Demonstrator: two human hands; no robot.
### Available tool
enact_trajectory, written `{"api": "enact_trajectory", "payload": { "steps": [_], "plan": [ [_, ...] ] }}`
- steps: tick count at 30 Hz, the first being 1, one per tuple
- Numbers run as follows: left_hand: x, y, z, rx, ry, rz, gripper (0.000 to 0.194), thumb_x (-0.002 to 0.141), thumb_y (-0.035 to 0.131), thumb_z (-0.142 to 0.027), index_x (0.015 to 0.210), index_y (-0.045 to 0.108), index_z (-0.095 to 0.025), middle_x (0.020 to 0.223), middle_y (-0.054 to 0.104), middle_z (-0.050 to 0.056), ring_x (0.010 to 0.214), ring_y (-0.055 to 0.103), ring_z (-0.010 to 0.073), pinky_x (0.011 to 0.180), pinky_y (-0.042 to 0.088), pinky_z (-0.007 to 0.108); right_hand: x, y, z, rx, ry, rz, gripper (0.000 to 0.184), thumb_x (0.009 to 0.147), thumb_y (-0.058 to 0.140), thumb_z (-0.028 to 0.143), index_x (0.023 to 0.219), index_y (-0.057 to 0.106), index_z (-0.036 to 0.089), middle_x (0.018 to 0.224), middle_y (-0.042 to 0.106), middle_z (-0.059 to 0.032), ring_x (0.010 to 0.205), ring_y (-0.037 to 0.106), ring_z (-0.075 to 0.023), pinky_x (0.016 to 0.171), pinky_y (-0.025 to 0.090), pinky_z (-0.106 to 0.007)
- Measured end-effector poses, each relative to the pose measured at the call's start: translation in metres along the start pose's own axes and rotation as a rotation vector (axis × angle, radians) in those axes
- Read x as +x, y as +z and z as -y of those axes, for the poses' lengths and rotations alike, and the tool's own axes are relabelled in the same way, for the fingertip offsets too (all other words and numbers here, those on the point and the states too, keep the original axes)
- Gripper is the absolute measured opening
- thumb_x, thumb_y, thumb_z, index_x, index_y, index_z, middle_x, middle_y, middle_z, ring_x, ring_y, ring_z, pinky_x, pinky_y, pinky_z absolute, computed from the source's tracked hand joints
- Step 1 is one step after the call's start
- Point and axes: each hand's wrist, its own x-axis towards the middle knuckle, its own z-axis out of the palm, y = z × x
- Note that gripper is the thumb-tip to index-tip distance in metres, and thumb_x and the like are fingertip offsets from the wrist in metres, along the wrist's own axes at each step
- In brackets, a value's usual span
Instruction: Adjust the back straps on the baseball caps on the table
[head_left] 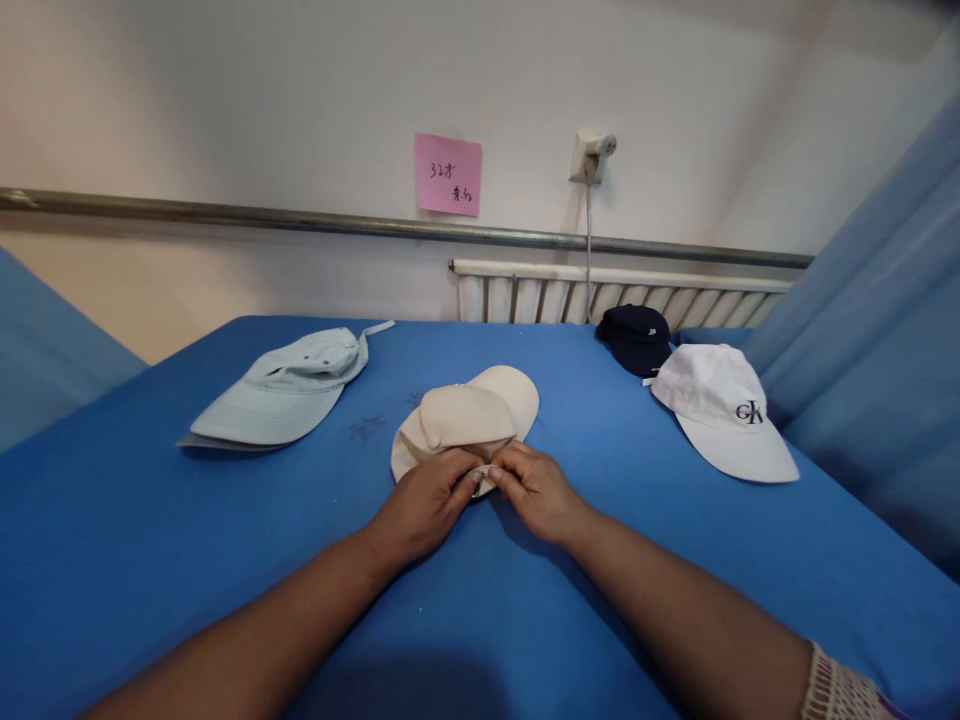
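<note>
A cream baseball cap [461, 415] lies on the blue-covered surface in front of me, its brim pointing away and to the right. At its near edge, the back strap [484, 482] is pinched from both sides. My left hand [431, 500] is closed on the strap's left part, thumb on top. From the right, my right hand [536, 490] grips the strap with thumb and fingers, close to the left thumb. A small metallic bit shows at the strap between the thumbs; the fingertips under it are hidden.
A pale blue cap [289, 385] with a loose strap lies to the left. At the right are a white cap [720, 405] with black letters and a navy cap [634, 335] behind it. A radiator [547, 295] and a metal rail [300, 222] run along the wall; a blue curtain [885, 330] hangs right.
</note>
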Motion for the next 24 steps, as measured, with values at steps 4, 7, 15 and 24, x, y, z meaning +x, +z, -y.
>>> {"api": "enact_trajectory", "payload": {
  "steps": [4, 7, 15, 24],
  "plan": [
    [0.0015, -0.0024, -0.0028, -0.096, -0.025, 0.035, 0.031, 0.095, 0.042, -0.036, 0.080, 0.062, -0.019, 0.080, 0.064, 0.002, 0.076, 0.059, 0.0176, 0.072, 0.044, 0.029, 0.0026, -0.0005, -0.0050, 0.149, 0.028, 0.023, 0.026, 0.093, 0.051, 0.021, 0.067, 0.052, 0.019, 0.074, 0.053, 0.0015, 0.071, 0.053, -0.0124, 0.069, 0.042, -0.024],
    [0.0017, -0.0029, -0.0051, -0.192, -0.069, 0.051, 0.030, 0.094, 0.042, -0.037, 0.080, 0.062, -0.020, 0.075, 0.063, 0.001, 0.072, 0.058, 0.0168, 0.068, 0.045, 0.028, 0.0026, -0.0014, -0.0069, 0.216, 0.044, 0.043, 0.026, 0.093, 0.050, 0.022, 0.067, 0.052, 0.019, 0.074, 0.054, 0.0016, 0.071, 0.054, -0.0120, 0.069, 0.043, -0.024],
    [-0.0034, -0.0035, -0.0087, -0.237, -0.061, 0.030, 0.019, 0.091, 0.050, -0.037, 0.095, 0.061, -0.021, 0.090, 0.067, 0.002, 0.083, 0.061, 0.0185, 0.076, 0.047, 0.030, 0.0006, -0.0037, -0.0079, 0.225, 0.009, 0.038, 0.025, 0.092, 0.050, 0.023, 0.067, 0.052, 0.019, 0.077, 0.056, 0.0005, 0.073, 0.054, -0.0131, 0.072, 0.045, -0.025],
    [-0.0058, -0.0008, -0.0084, -0.120, -0.031, -0.003, 0.016, 0.088, 0.057, -0.029, 0.103, 0.060, -0.022, 0.099, 0.067, 0.002, 0.089, 0.062, 0.0191, 0.079, 0.046, 0.030, 0.0006, -0.0026, -0.0073, 0.227, 0.013, 0.020, 0.024, 0.092, 0.049, 0.025, 0.068, 0.052, 0.019, 0.078, 0.056, -0.0003, 0.075, 0.055, -0.0140, 0.074, 0.045, -0.027]
  ]
}}
